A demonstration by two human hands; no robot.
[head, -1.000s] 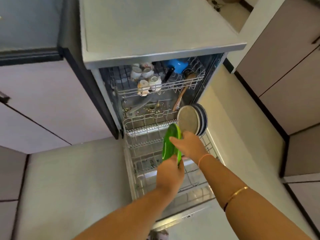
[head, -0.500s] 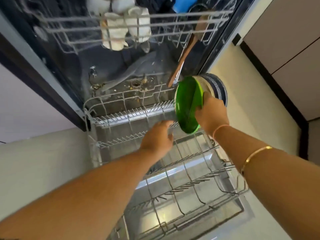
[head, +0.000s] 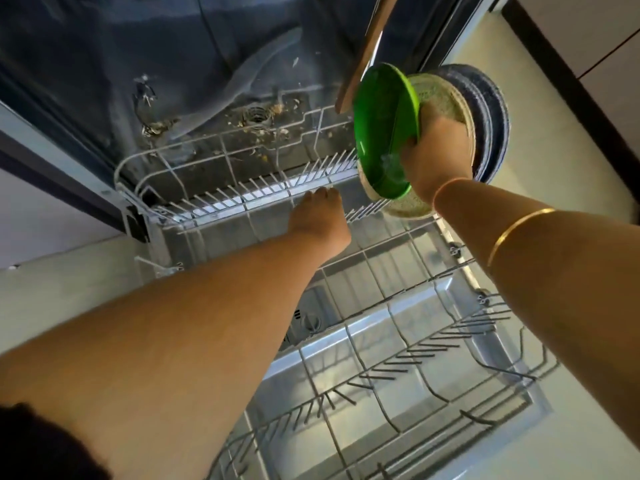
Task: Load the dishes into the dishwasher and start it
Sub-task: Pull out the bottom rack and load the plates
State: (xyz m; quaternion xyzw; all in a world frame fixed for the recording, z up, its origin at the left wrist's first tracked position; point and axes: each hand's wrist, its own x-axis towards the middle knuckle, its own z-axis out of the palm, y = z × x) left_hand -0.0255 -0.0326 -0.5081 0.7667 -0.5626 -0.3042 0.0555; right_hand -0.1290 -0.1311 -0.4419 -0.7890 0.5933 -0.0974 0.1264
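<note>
So the lower rack [head: 429, 277] is white wire and pulled right out over the open door [head: 325, 372], whose shiny steel shows through the grid. The only dishes standing in it are at the far right corner: a speckled beige plate [head: 446, 98] up on edge, with dark blue plates [head: 491, 109] packed right behind it. A green plate [head: 384, 123] is up against the front of the beige one, gripped by the right hand [head: 436, 150]. I can't tell if its bottom edge is actually down in the wires. A row of short tines [head: 242, 199] runs along the far edge, and the left hand [head: 320, 221] has its fingertips [head: 322, 192] on it, roughly mid-way. More tine rows [head: 433, 355] sit toward the near right.
</note>
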